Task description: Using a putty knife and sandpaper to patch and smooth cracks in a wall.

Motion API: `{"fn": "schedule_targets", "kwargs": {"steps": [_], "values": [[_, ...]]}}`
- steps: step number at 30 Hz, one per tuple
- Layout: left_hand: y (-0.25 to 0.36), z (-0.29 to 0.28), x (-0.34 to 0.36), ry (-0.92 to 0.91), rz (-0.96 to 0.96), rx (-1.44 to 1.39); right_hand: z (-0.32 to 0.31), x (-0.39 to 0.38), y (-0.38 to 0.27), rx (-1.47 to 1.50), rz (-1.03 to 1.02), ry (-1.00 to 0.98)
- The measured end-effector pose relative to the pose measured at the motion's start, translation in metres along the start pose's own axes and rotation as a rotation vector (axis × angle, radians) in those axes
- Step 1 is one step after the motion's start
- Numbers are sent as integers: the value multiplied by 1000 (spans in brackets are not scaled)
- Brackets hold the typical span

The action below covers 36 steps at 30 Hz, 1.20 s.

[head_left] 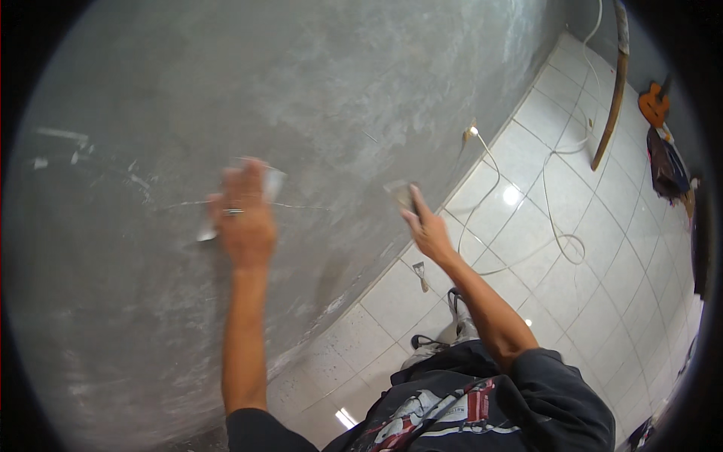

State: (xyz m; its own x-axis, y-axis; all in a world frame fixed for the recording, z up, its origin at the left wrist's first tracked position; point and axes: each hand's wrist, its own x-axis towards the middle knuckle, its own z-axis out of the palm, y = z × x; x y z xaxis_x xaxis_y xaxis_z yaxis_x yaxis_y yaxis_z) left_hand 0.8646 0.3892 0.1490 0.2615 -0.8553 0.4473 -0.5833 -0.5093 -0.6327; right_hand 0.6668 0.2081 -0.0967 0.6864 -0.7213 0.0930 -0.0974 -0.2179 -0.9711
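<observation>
My left hand point(245, 222), with a ring on a finger, presses a thin flat silvery-white plate point(276, 183) against the grey wall point(316, 113). Motion blur and my fingers hide most of the plate, so its exact kind does not show. A fine pale line point(301, 206) runs across the wall on both sides of this hand. My right hand point(431, 232) is closed around the dark handle of a putty knife point(398, 194). Its wide blade points up and left, close in front of the wall; whether they touch, I cannot tell.
A second putty knife point(420, 276) lies on the white tiled floor point(520, 248) near my feet. From a wall outlet point(472, 131), a white cable point(576, 239) loops over the tiles. Farther off are a wooden pole point(614, 113), a small guitar point(654, 104) and a dark bag point(666, 166).
</observation>
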Motion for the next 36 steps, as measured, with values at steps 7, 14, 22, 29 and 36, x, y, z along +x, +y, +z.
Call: {"fn": "schedule_targets", "kwargs": {"steps": [7, 14, 22, 29, 36], "values": [[-115, -94, 72, 439, -44, 241, 77, 43, -106, 398, 179, 94], [-117, -89, 79, 550, 6, 241, 102, 53, -106, 452, 196, 215], [-120, -89, 77, 553, 45, 271, 54, 107, -118, 551, 338, 340], [-119, -88, 76, 564, 39, 286, 87, 65, -100, 350, 63, 387], [-112, -85, 82, 576, 27, 250, 93, 73, -88, 223, 6, 445]]}}
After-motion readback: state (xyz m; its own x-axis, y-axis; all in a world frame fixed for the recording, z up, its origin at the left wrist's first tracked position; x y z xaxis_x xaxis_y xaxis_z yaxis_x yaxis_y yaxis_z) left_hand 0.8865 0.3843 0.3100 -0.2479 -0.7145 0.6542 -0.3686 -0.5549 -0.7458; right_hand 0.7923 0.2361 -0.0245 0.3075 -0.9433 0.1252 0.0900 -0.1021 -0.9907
